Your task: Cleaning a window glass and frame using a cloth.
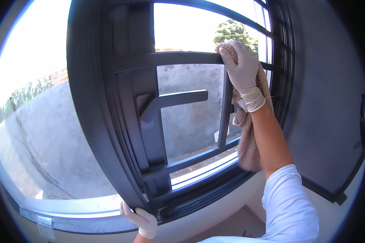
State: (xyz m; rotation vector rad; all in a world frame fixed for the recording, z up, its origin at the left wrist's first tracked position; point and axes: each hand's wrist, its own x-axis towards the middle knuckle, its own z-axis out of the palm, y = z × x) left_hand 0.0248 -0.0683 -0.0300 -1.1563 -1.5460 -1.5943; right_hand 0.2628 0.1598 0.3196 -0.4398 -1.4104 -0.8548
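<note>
My right hand [241,65], in a white glove, grips a brown terry cloth [249,142] and presses it on the dark horizontal bar [188,57] of a window grille. The cloth hangs down below my wrist. My left hand [141,220], gloved too, is at the lower corner of the dark window frame [94,91], its fingers against the frame's bottom edge; whether they close on it I cannot tell. Between my hands, a flat dark arm of the grille [184,97] juts out to the right from the wide upright.
Left of the frame lies a pale sill [85,223] with clear tape [45,227] hanging from it. A grey wall [54,145] and a tree [235,32] are outside. A dark panel [325,106] stands at the right.
</note>
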